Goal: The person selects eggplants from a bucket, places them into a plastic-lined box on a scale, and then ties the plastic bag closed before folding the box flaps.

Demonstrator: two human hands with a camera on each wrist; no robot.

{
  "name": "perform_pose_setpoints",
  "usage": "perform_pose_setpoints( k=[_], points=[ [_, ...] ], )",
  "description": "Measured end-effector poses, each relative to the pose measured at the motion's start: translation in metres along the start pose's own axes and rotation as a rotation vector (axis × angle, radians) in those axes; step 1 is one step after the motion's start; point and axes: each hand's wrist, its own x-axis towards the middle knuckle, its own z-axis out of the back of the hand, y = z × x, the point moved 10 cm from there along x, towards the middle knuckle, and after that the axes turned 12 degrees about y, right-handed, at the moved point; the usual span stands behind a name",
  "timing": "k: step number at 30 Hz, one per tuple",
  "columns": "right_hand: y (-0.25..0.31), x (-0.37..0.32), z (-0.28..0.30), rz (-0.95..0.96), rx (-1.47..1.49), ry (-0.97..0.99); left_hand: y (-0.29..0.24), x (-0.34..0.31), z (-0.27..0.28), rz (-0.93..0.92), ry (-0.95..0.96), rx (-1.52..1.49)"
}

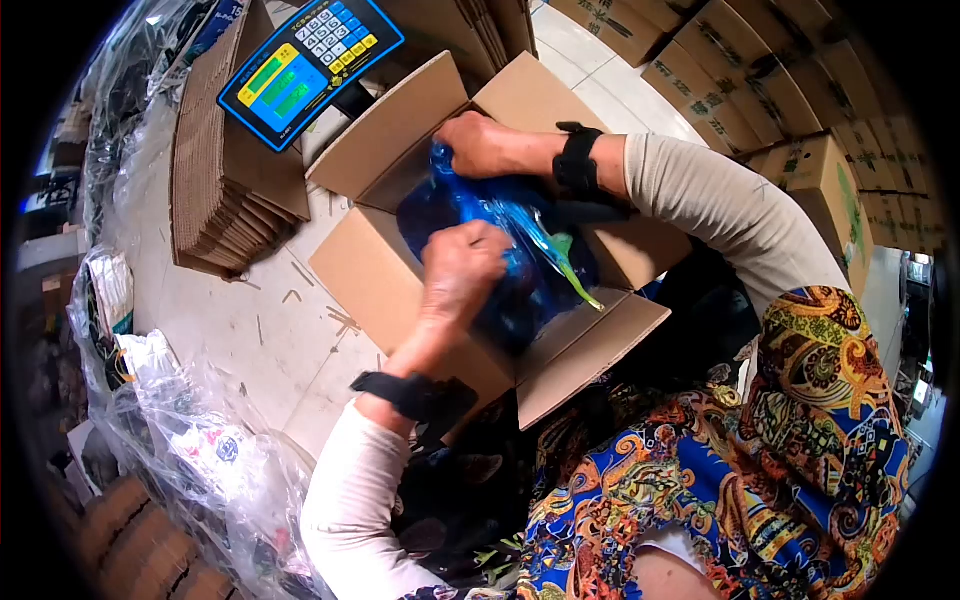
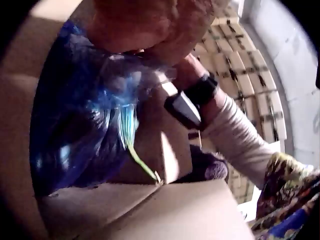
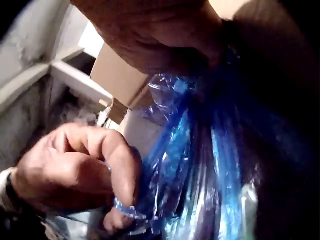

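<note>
A blue plastic bag (image 1: 520, 290) with dark contents lies inside an open cardboard box (image 1: 565, 400). My right hand (image 1: 485, 145) grips gathered plastic at the bag's far end, beside the box's far corner. Nearer me, my left hand (image 1: 463, 265) is curled over the bag; in the right wrist view the left hand (image 3: 80, 170) pinches a strand of the blue plastic between thumb and finger. Between the hands the bag is drawn into tight folds. A green stem (image 2: 142, 162) pokes out of the plastic toward a corner of the box.
A digital scale display (image 1: 310, 70) stands just beyond the box. Flattened cartons (image 1: 225, 190) are stacked to the left, and printed cartons (image 1: 725, 80) rise at the back right. Clear plastic sheeting (image 1: 220, 460) runs along the left side. Small scraps (image 1: 340, 320) litter the tiled floor.
</note>
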Motion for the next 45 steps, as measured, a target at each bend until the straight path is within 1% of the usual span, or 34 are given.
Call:
perform_pose_setpoints(
  k=[2,3,4,5,7,8,9,11,12,14,15,16,17,19,20,21,22,23,24,25,27,28,29,31,33,34,36,37,39,40,41,43,44,45],
  points=[
    [0.029,-0.002,0.003,0.139,-0.185,0.027,-0.028,0.007,-0.015,-0.157,-0.024,0.374],
    [0.042,-0.007,0.004,0.207,-0.277,0.039,-0.042,0.009,-0.023,-0.252,-0.065,0.465],
    [0.049,-0.005,0.004,0.246,-0.305,0.067,-0.045,0.016,-0.028,-0.251,-0.078,0.521],
    [0.053,0.001,-0.002,0.255,-0.307,0.106,-0.047,0.023,-0.033,-0.252,-0.093,0.578],
    [0.057,0.012,-0.013,0.269,-0.312,0.181,-0.057,0.033,-0.041,-0.382,-0.201,0.657],
    [0.061,0.01,-0.017,0.267,-0.273,0.217,-0.046,0.047,-0.048,-0.198,-0.12,0.717],
    [0.062,0.011,-0.03,0.211,-0.273,0.354,-0.052,0.051,-0.051,-0.306,-0.157,0.728],
    [0.071,-0.004,-0.041,0.274,-0.278,0.413,-0.054,0.051,-0.059,-0.526,-0.223,0.745],
    [0.075,-0.01,-0.045,0.307,-0.227,0.443,-0.036,0.06,-0.075,-0.431,-0.035,0.952],
    [0.084,-0.031,-0.054,0.347,-0.244,0.573,-0.013,0.052,-0.082,-0.492,-0.025,0.94],
    [0.087,-0.044,-0.06,0.37,-0.25,0.639,-0.021,0.037,-0.082,-0.52,-0.02,0.935],
    [0.086,-0.057,-0.054,0.391,-0.216,0.576,-0.02,0.022,-0.076,-0.481,0.058,0.766],
    [0.079,-0.059,-0.055,0.409,-0.227,0.514,-0.03,0.014,-0.078,-0.507,0.135,0.8],
    [0.07,-0.051,-0.064,0.357,-0.268,0.657,-0.037,-0.007,-0.082,-0.479,0.455,0.93],
    [0.072,-0.047,-0.064,0.594,-0.244,0.491,-0.034,-0.01,-0.058,-0.117,0.496,0.374],
    [0.07,-0.046,-0.063,0.549,-0.197,0.507,-0.047,-0.015,-0.037,-0.204,0.438,0.315],
    [0.071,-0.046,-0.061,0.583,-0.124,0.518,-0.06,-0.022,-0.016,-0.292,0.383,0.261],
    [0.073,-0.044,-0.059,0.62,-0.051,0.529,-0.094,-0.051,-0.005,-0.825,0.223,0.694],
    [0.067,-0.036,-0.062,0.543,-0.142,0.496,-0.1,-0.051,0.008,-0.55,0.24,0.761],
    [0.064,-0.035,-0.059,0.556,-0.182,0.469,-0.087,-0.051,0.024,-0.327,0.166,0.867],
    [0.065,-0.035,-0.061,0.522,-0.176,0.591,-0.042,-0.054,0.026,-0.14,0.175,0.891],
    [0.066,-0.035,-0.059,0.513,-0.149,0.57,-0.028,-0.058,0.014,-0.159,0.284,0.77],
    [0.067,-0.037,-0.056,0.503,-0.124,0.549,-0.019,-0.059,0.003,-0.233,0.248,0.91],
    [0.065,-0.039,-0.055,0.487,-0.103,0.535,-0.009,-0.043,-0.008,-0.163,0.172,1.177],
    [0.063,-0.035,-0.057,0.479,-0.116,0.54,-0.038,-0.037,-0.006,-0.351,0.012,0.929],
    [0.058,-0.031,-0.055,0.449,-0.127,0.496,-0.05,-0.036,-0.004,-0.445,-0.06,0.801],
    [0.052,-0.026,-0.053,0.386,-0.144,0.42,-0.042,-0.027,-0.002,-0.421,-0.134,0.643],
    [0.047,-0.022,-0.058,0.333,-0.094,0.501,-0.037,-0.024,0.002,-0.408,-0.184,0.567],
    [0.043,-0.02,-0.061,0.223,0.01,0.657,-0.036,-0.021,-0.004,-0.427,-0.281,0.631],
    [0.046,-0.016,-0.064,0.278,-0.022,0.659,-0.038,-0.017,-0.009,-0.462,-0.28,0.641],
    [0.045,-0.017,-0.069,0.274,0.014,0.691,-0.042,-0.015,-0.014,-0.496,-0.276,0.65],
    [0.043,-0.02,-0.076,0.27,0.089,0.751,-0.034,-0.007,-0.029,-0.455,-0.223,0.714],
    [0.044,-0.024,-0.073,0.249,0.049,0.739,-0.03,-0.003,-0.035,-0.438,-0.198,0.747],
    [0.046,-0.029,-0.07,0.225,0.007,0.725,-0.03,-0.008,-0.046,-0.498,-0.148,0.796]
  ],
)
